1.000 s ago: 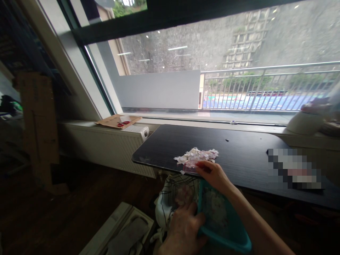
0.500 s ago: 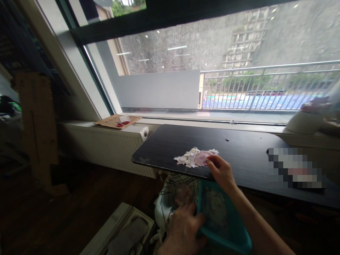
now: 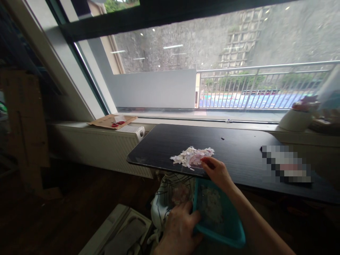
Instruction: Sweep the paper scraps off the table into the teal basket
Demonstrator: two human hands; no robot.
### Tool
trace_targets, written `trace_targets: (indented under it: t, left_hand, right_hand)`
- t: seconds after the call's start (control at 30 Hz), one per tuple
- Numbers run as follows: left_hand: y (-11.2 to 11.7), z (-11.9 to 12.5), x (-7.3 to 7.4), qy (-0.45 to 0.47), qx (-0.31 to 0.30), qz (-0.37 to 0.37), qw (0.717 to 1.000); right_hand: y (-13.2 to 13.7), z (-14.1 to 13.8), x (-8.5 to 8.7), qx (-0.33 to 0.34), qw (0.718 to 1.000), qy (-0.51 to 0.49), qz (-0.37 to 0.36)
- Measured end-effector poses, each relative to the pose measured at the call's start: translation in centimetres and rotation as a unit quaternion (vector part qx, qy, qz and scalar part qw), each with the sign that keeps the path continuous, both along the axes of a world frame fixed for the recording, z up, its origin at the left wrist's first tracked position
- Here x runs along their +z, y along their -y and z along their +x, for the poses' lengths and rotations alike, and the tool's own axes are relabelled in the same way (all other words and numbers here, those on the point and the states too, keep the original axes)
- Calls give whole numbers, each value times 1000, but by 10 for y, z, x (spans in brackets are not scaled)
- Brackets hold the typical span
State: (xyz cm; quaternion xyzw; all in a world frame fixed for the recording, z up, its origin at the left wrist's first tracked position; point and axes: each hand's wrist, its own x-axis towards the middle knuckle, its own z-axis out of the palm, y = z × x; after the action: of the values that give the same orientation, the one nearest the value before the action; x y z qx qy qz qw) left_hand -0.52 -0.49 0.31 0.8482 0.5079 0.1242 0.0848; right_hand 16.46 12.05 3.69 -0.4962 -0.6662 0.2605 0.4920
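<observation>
My left hand [image 3: 179,226] is closed on the left rim of a turquoise plastic bin [image 3: 233,226]. The bin is below the table's front edge, with pale paper scraps [image 3: 212,205] lying inside. My right hand [image 3: 217,173] reaches over the table edge, thumb and fingers pinched together at the right end of a heap of white and pinkish paper scraps [image 3: 190,156]. Whatever the pinch holds is too small or hidden to make out. Left of the bin, a white bag with dark lines [image 3: 162,205] contains pinkish crumpled scraps [image 3: 180,194].
The heap lies on a black table [image 3: 164,141] by a window. Red-handled scissors [image 3: 118,124] rest on brown paper [image 3: 102,122] above a radiator [image 3: 106,148]. A blurred-out item [image 3: 287,164] is on the table's right. A pale box-like object [image 3: 114,226] stands lower left.
The view has shifted slightly to the right. My right hand's pinch sits slightly lower against the heap, and the pink patch beside it shows less. My left hand still grips the bin.
</observation>
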Motion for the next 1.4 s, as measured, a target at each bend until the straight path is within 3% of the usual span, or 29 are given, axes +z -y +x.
trace_targets:
  t: [0.3,1.0,1.23,1.4]
  left_hand:
    - [7,-20,4,31,87,8,996]
    - [2,-24,1,23,72,15,997]
    - [1,-24,-1,29,72,14,997]
    - [3,-26,2,22,78,13,997]
  right_hand:
    - [2,2,1,-18,1000,-8,-5]
    - [16,19,3,-42,999,4,-20]
    - [29,30,1,-16,999,24,-31]
    - [28,32,0,-44,998,49,-14]
